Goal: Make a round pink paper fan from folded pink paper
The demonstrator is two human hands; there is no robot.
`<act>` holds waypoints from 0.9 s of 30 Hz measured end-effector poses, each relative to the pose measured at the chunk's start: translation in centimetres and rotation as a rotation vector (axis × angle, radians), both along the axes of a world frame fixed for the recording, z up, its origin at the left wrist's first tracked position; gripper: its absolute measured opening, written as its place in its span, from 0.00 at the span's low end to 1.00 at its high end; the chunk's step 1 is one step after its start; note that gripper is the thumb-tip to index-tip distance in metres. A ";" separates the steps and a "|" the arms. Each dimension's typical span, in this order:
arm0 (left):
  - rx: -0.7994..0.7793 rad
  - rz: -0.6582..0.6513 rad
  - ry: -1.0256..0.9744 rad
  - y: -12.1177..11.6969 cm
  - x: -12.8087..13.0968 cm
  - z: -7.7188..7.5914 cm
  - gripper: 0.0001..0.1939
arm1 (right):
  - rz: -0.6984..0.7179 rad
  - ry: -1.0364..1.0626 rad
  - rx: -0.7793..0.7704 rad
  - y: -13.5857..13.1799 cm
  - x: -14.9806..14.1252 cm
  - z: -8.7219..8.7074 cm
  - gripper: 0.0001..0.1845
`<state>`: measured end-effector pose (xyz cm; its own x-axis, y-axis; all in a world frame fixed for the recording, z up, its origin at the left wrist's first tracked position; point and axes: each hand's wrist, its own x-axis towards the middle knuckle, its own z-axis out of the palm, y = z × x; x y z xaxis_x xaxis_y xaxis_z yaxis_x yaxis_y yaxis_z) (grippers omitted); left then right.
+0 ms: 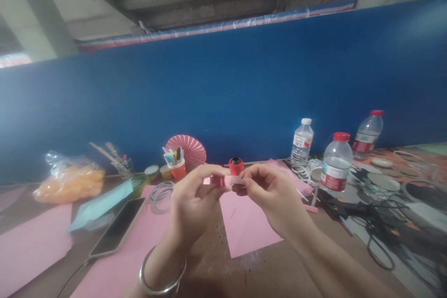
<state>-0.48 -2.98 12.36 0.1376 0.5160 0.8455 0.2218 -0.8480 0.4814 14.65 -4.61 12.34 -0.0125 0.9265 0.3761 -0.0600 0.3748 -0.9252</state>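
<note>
A small, pale-pink strip is held mid-scene above the brown counter, pinched in the narrow grip of both the left hand and right hand. Farther off shows a red, dark-topped cylinder; nearer lies a pink paper sheet.

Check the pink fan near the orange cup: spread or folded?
Spread: the pink fan shows pleats radiating into a rounded shape behind the orange cup. Full circle: cannot tell, lower part hidden.

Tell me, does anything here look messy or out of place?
Yes: on the right, black cables lie in a loose, messy tangle. Small flecks dot the table beside the middle pink sheet, like unswept crumbs.
</note>
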 end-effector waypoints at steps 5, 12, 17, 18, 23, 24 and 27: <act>-0.246 -0.279 -0.533 1.4 -0.7 0.4 0.05 | 0.036 0.092 -0.074 1.1 -0.1 -0.6 0.05; -0.293 -0.308 -0.790 3.0 -3.4 1.3 0.07 | 0.039 -0.101 -0.075 2.5 -0.3 -2.2 0.05; -0.192 -0.219 -0.850 3.8 -5.7 1.9 0.08 | 0.113 -0.308 -0.116 3.2 0.7 -2.2 0.03; -0.173 -0.199 -0.864 3.9 -6.0 2.0 0.08 | 0.129 -0.355 -0.126 3.4 1.1 -2.1 0.03; -0.150 -0.168 -0.906 4.4 -6.8 2.0 0.07 | 0.160 -0.648 -0.112 4.7 3.0 -2.5 0.04; -0.159 -0.169 -0.908 4.4 -6.7 1.9 0.06 | 0.137 -0.741 -0.111 5.1 3.3 -2.8 0.04; -0.235 -0.209 -0.899 4.6 -6.1 1.4 0.07 | -0.010 -1.054 -0.106 6.0 3.7 -3.7 0.08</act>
<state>-6.56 1.65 13.80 -0.4052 0.7249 0.5570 -0.4600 -0.6882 0.5610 18.31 1.41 8.60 -0.2779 0.9557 0.0969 0.7944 0.2854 -0.5362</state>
